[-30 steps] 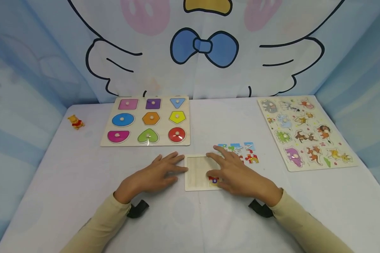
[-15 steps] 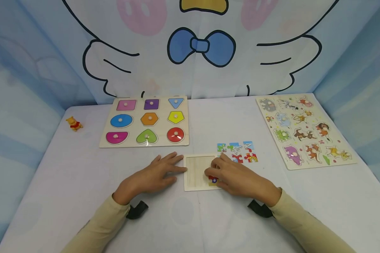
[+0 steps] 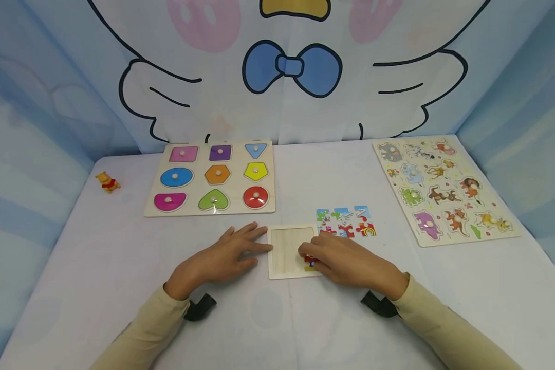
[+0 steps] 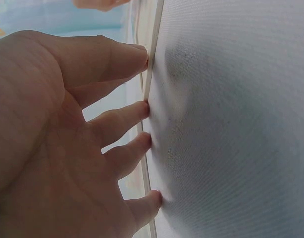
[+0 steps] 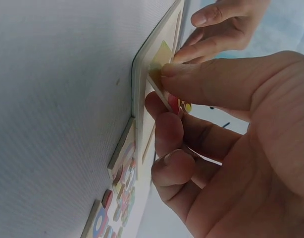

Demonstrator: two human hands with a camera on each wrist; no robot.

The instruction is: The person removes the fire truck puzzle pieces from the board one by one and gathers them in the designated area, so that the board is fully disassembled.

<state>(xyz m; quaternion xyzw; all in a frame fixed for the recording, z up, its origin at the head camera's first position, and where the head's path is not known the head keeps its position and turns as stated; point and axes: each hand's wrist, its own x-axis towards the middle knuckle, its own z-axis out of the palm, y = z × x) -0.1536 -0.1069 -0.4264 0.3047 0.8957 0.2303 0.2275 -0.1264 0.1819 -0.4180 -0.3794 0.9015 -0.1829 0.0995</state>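
A small wooden puzzle tray (image 3: 272, 264) lies in the middle of the table in the head view. My left hand (image 3: 224, 257) is spread flat beside it, its fingertips touching the table and the tray's left edge. Over the tray's right part, my right hand (image 3: 347, 259) pinches a jigsaw piece (image 3: 310, 262) between thumb and fingers. The right wrist view has this piece (image 5: 159, 62) tilted, one edge lifted off the tray floor; it bears yellow and red print. My fingers hide part of it. Several loose jigsaw pieces (image 3: 365, 228) lie just behind my right hand.
A shape puzzle board (image 3: 194, 200) with knobbed pieces lies at the back left. An animal puzzle board (image 3: 448, 205) lies at the right. A small bear figure (image 3: 107, 182) stands at the far left. A printed curtain (image 3: 282, 118) hangs behind the table.
My right hand's fingers have drawn in from spread to a pinch on the jigsaw piece in the tray. My left hand stays in place. The head view has shifted slightly.
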